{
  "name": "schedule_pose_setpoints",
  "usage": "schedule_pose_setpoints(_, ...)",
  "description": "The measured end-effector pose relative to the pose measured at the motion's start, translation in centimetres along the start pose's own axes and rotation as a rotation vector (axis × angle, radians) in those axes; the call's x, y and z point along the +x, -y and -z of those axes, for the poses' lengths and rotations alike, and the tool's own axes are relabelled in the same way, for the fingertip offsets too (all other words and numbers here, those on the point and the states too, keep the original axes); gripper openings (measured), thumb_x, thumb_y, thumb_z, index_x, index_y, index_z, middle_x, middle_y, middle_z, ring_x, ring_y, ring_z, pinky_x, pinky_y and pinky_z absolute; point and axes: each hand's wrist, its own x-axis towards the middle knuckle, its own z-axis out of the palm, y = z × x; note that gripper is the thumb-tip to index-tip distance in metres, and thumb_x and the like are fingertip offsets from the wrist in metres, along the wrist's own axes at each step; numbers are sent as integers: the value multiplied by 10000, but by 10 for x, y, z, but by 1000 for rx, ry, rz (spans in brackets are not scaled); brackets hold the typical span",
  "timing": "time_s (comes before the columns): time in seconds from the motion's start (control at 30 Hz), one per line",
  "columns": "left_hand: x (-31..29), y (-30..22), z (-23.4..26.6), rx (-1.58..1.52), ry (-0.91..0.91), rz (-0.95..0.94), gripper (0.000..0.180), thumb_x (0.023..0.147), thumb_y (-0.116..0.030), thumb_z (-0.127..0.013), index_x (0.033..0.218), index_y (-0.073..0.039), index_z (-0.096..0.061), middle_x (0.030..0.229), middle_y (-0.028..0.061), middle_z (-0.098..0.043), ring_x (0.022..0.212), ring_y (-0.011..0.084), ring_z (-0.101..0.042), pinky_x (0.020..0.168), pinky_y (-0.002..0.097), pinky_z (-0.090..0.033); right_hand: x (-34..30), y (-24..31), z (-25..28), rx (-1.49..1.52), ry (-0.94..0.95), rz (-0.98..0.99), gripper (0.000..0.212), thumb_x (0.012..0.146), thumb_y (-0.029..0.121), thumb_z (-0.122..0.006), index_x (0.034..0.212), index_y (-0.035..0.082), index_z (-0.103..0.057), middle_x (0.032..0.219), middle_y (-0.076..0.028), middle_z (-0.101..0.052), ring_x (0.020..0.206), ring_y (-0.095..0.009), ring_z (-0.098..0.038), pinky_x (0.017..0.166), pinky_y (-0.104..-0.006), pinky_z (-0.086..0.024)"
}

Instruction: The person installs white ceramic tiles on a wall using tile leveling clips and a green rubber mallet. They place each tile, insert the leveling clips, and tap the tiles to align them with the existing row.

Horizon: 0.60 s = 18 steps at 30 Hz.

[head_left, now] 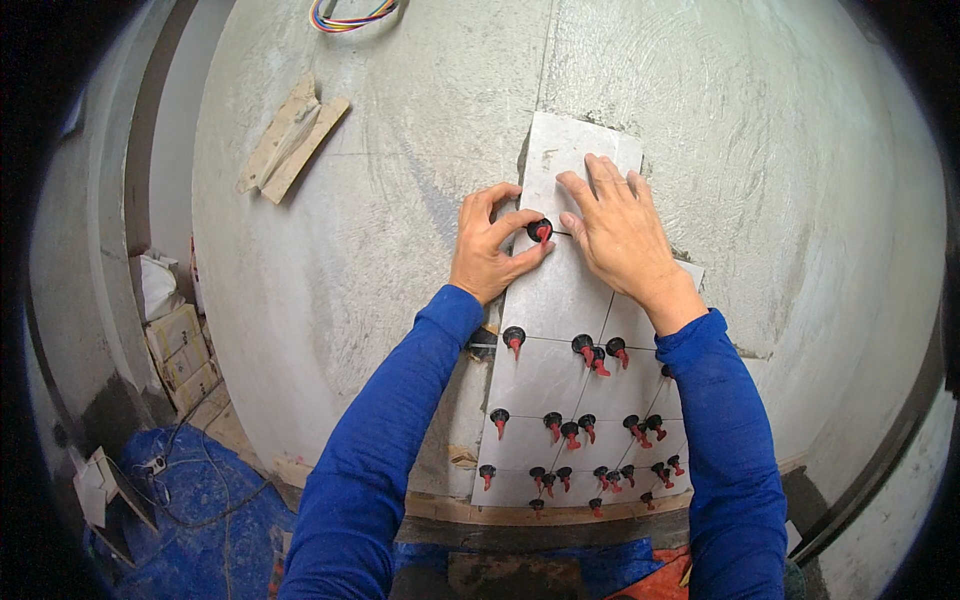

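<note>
Light grey tiles (pixel 550 290) cover a stepped patch of the wall, with the topmost tile (pixel 570 150) standing above the rest. At the joint under that tile sits a black and red tile leveling clip (pixel 541 231). My left hand (pixel 492 240) pinches this clip between thumb and fingers at the tiles' left edge. My right hand (pixel 625 230) lies against the top tile, fingers stretched out and holding nothing. Lower down, several more black and red leveling clips (pixel 514 341) stick out along the tile joints. My right forearm covers part of the lower right tiles.
A bundle of coloured wires (pixel 350 18) comes out of the wall at the top. A piece of torn brown cardboard (pixel 293 138) is on the wall at upper left. Blue sheeting (pixel 200 510) with cables covers the floor at lower left, near stacked boxes (pixel 180 350).
</note>
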Motion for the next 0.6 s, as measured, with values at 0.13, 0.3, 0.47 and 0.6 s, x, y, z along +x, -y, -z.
schedule_pose_setpoints(0.13, -1, 0, -1, -16, -1, 26, 422, 687, -220, -945, 1068, -167, -771, 1312, 104, -593, 1223, 314, -534, 1031, 447, -468, -1, 0, 3, 12, 2, 21, 465, 1010, 310, -615, 1433, 132, -543, 1490, -294, -509, 1432, -432, -458, 1175, -591, -338)
schedule_pose_setpoints(0.3, -3, 3, -2, -1, 2, 14, 438, 685, -190, -956, 1077, -168, -762, 1337, 102, -581, 1250, 306, -526, 1030, 437, -481, 3, -5, 12, 101, 48, 45, 493, 965, 301, -673, 1420, 159, -548, 1488, -262, -523, 1431, -437, -457, 1169, -585, -343)
schedule_pose_setpoints(0.47, -2, 4, -4, -34, -29, 4, 419, 687, -192, -935, 1067, -161, -761, 1315, 99, -599, 1215, 312, -541, 1025, 438, -473, 0, -4, 21, 247, 27, 190, 480, 897, 248, -757, 1348, 174, -611, 1412, -140, -596, 1326, -337, -546, 1076, -515, -421)
schedule_pose_setpoints(0.6, -2, 4, -3, -35, -40, -3, 418, 677, -188, -924, 1061, -162, -760, 1308, 93, -609, 1208, 317, -548, 1033, 441, -463, -1, 7, 15, 264, -48, 279, 312, 855, 201, -770, 1150, 135, -692, 1163, -50, -674, 1070, -245, -627, 903, -421, -483)
